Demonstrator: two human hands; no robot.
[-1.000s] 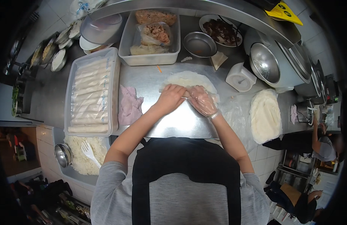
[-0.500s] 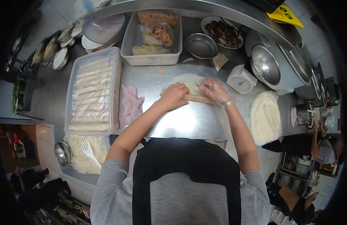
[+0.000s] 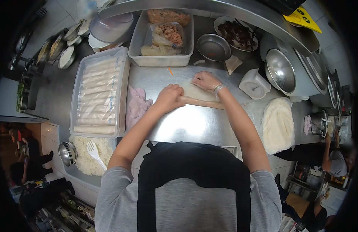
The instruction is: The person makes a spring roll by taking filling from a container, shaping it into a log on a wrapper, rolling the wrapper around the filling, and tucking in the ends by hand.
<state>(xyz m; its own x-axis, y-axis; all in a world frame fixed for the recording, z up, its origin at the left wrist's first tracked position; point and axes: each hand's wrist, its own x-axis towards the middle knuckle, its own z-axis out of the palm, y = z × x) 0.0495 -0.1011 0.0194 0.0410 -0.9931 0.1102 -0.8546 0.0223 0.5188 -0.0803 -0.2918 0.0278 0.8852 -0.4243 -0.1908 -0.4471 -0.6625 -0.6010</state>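
A long, thin spring roll (image 3: 204,103) lies crosswise on the steel worktop, a pale wrapper sheet (image 3: 194,92) spread flat behind it. My left hand (image 3: 169,99) is bare, its fingers closed around the roll's left end. In a clear plastic glove, my right hand (image 3: 207,82) is curled over the sheet, behind the roll; whatever its fingers pinch is hidden. Left of my left hand lies a crumpled pink cloth (image 3: 138,106). A stack of pale wrappers (image 3: 279,125) rests on plastic at the right.
A plastic tub of finished rolls (image 3: 125,89) stands at left, above shredded filling (image 3: 92,154) with a white fork (image 3: 94,152). Behind are a tub of bagged filling (image 3: 161,61), a metal bowl (image 3: 214,47), a scale (image 3: 255,84) and a larger bowl (image 3: 280,71).
My right hand has moved left and away from me, off the roll onto the sheet, its fingers now curled. My left hand stays at the roll's left end. The view has shifted slightly.
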